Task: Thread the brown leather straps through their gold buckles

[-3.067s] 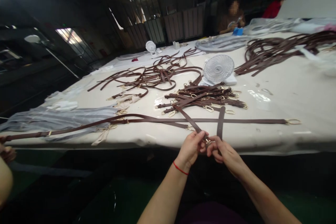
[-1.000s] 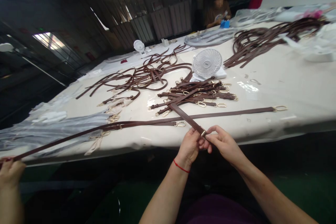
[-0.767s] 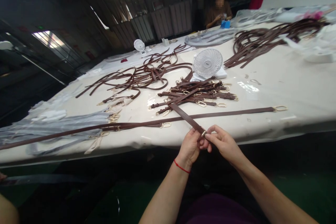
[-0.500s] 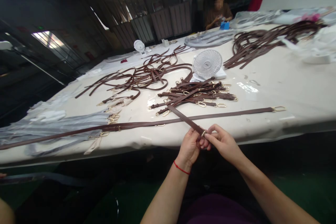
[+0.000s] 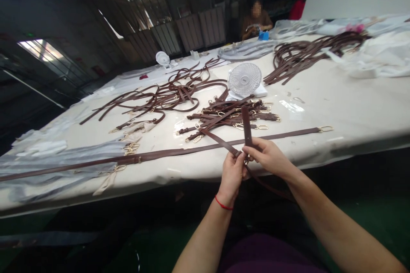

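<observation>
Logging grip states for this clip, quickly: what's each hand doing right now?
Left hand: closed, holding a diagonal brown leather strap.
Right hand: closed, pinching an upright strap end.

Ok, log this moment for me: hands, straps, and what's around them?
Left hand: grips a diagonal brown leather strap
Right hand: pinches an upright brown leather strap
Nearest pile: heaped straps with gold clasps
Surface: white-covered work table
Also there: white desk fan; seated co-worker, far end
</observation>
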A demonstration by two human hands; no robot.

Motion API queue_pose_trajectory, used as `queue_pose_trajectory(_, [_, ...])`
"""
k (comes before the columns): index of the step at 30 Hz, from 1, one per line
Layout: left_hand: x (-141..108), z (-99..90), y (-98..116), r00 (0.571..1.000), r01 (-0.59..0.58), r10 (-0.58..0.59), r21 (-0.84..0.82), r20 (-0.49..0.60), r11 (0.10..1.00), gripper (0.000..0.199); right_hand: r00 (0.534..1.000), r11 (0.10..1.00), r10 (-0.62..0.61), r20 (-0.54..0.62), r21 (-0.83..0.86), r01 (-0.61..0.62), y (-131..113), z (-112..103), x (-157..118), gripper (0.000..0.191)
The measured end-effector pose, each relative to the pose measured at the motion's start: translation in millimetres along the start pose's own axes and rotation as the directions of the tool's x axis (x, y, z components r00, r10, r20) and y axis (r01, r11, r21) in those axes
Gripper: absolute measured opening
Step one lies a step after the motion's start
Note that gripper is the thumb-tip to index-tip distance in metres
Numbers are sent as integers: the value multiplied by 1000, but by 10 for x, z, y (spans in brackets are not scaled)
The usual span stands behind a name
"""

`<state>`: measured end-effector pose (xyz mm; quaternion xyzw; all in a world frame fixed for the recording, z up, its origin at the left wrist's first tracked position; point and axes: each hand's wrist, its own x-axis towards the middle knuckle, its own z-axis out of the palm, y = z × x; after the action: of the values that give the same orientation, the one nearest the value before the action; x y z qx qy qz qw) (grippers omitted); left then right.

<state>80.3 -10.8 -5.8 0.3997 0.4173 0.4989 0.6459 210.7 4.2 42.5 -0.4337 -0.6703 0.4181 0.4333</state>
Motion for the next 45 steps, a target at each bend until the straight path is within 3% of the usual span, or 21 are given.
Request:
queue_pose_trajectory(2, [1, -2, 31, 1000, 14, -14, -11, 10, 1000, 36, 997, 984, 75, 11, 164, -76, 57, -35, 0, 27])
queue_pose_trajectory(4, [3, -2, 60, 999, 32, -31, -13, 41, 999, 34, 994, 968, 111, 22, 224, -114, 93, -55, 10, 29])
queue_pose_trajectory(8, [23, -8, 70, 989, 77, -78, 9, 129, 997, 32, 984, 976, 160, 73, 136, -169, 89, -44, 73, 24])
queue_pose_trajectory(15, [87, -68, 49, 976, 167, -164, -10, 146, 986, 34, 982, 993, 101, 160, -78, -90, 32, 8, 214, 25])
queue_pose_trajectory(25, [-8, -89, 69, 986, 103, -83, -133, 148, 986, 33, 966, 985, 156, 206, 39, -168, 159, 60, 299, 20])
queue_pose_trajectory(28, [-24, -122, 64, 986, 71, -47, -142, 160, 987, 29, 975, 990, 104, 198, 73, -121, 187, 56, 294, 21])
queue_pose_trajectory(34, [-34, -116, 78, 989, 79, -76, -15, 129, 997, 27, 988, 998, -21, 154, -47, 28, 225, 58, 313, 24])
queue_pose_trajectory(39, [-38, -132, 72, 985, 61, -68, 50, 159, 997, 30, 990, 997, -60, 126, -47, 66, 289, 80, 327, 25])
queue_pose_trajectory(45, [-29, -149, 27, 988, 64, -67, 28, 142, 998, 26, 977, 978, -181, 110, -83, 190, 364, 104, 324, 22])
